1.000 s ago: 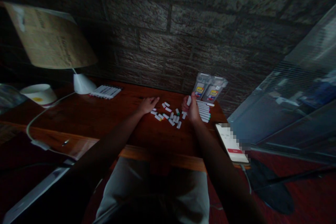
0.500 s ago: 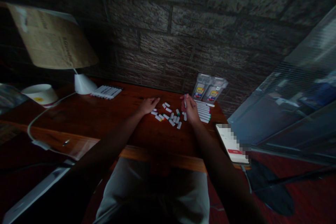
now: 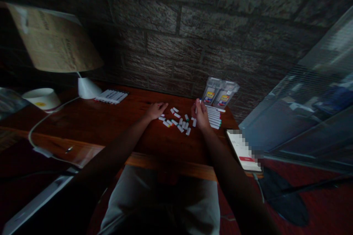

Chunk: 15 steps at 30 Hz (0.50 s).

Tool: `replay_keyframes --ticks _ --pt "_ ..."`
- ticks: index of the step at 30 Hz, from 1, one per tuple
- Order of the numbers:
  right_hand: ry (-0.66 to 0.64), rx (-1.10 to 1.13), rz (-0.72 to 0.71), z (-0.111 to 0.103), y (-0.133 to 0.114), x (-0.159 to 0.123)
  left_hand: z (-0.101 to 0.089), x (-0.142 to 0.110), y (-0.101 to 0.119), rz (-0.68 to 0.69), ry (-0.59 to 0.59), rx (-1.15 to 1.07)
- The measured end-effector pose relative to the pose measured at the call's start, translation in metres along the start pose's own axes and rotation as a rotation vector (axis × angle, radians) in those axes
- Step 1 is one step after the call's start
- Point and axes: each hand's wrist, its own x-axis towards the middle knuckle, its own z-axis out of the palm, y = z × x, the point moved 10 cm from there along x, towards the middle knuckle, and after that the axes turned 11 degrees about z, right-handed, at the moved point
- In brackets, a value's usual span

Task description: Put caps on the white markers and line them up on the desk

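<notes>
White caps (image 3: 182, 124) are lying scattered on the table (image 3: 168, 147). Left hand (image 3: 156, 111) is resting left of caps, can't tell its grip. Right hand (image 3: 201, 113) is pinching a white piece (image 3: 199, 101) right of caps, partly blocking the marker row (image 3: 214, 116). Clear cases (image 3: 220, 93) are standing behind, labels yellow/red/blue, text unreadable. Lampshade (image 3: 56, 40) print is blurring.

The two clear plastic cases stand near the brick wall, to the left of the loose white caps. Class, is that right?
No: the side is wrong. The head view shows the two clear plastic cases standing near the brick wall, to the right of the loose white caps.
</notes>
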Motion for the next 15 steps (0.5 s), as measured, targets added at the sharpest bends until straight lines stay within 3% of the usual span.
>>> replay_keyframes --ticks 8,15 --pt "-0.130 0.150 0.151 0.0073 0.0104 0.0031 0.0010 0.0007 -0.0019 0.017 0.010 -0.038" --pt "-0.144 0.192 0.218 0.0090 0.0090 0.0028 -0.0016 -0.0005 0.0003 0.001 0.006 -0.018"
